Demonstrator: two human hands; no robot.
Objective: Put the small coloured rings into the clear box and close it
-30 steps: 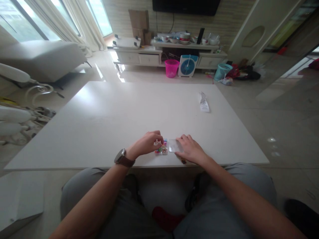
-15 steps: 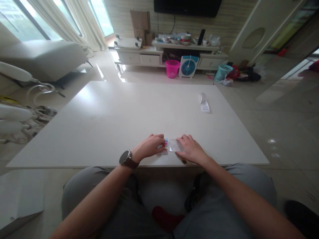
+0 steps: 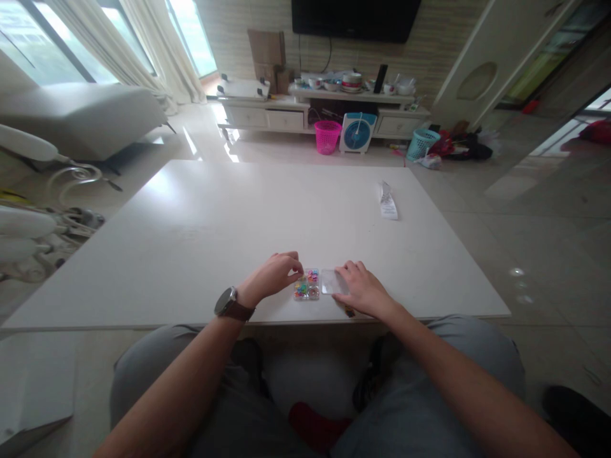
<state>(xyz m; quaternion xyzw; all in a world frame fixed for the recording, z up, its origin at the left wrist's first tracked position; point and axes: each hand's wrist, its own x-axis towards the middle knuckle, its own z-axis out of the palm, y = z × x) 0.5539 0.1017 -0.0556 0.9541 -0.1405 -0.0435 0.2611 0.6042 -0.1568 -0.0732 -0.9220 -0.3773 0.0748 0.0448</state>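
A small clear compartment box [image 3: 307, 299] stands open near the table's front edge, with small colourful pieces in its compartments. Its transparent lid [image 3: 330, 283] lies flat to the right of it. Over the box's far left corner is my left hand [image 3: 274, 275], thumb and fingertips bent together in a pinch. Whatever is between those fingertips is too small to make out. My right hand [image 3: 363, 286] grips the lid, its thumb at the near edge and its fingers at the far edge. A small dark and yellowish item [image 3: 350, 312] lies below my right hand.
The white table [image 3: 229, 222] spreads out ahead of me. A crumpled silver-white wrapper [image 3: 388, 202] lies on its far right part. Beyond are a pink basket [image 3: 327, 138], a blue fan [image 3: 358, 133] and a cabinet with dishes [image 3: 286, 119]. Chairs [image 3: 28, 222] stand at the left.
My left hand has moved left, off the right side of the box, uncovering more compartments. My right hand stays on the lid. The view has shifted slightly.
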